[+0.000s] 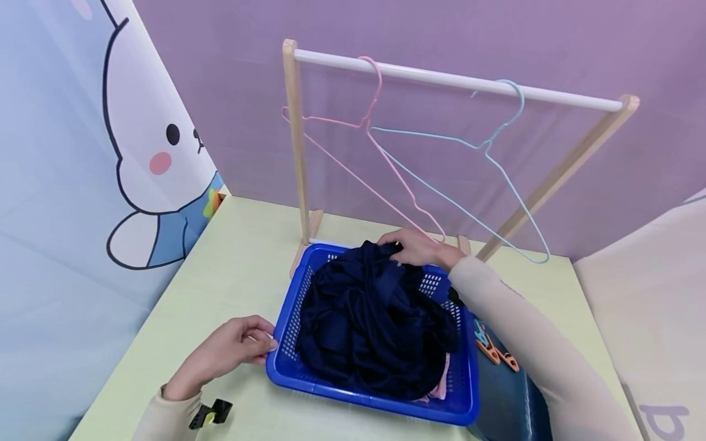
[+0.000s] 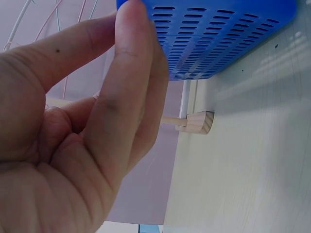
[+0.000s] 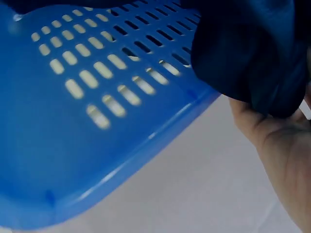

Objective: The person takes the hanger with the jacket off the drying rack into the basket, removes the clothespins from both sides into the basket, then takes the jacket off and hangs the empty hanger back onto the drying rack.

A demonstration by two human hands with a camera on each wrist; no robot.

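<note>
A blue plastic basket [image 1: 288, 331] with slotted walls holds a heap of dark navy cloth [image 1: 375, 324]. My left hand [image 1: 234, 349] pinches the basket's left rim between thumb and fingers; in the left wrist view that hand [image 2: 102, 107] meets the rim at the top. At the far side of the basket, my right hand [image 1: 413, 246] grips a fold of the navy cloth. Cloth hides part of the right fingers in the right wrist view, where the hand [image 3: 282, 141] is at the right edge. A bit of pink fabric [image 1: 441, 383] shows under the heap.
Behind the basket stands a wooden rack with a white bar [image 1: 430, 75]. A pink hanger [image 1: 368, 122] and a light blue hanger [image 1: 488, 146] hang from it. Right of the basket, orange and blue clothespins [image 1: 488, 349] lie on a dark teal container [image 1: 504, 398].
</note>
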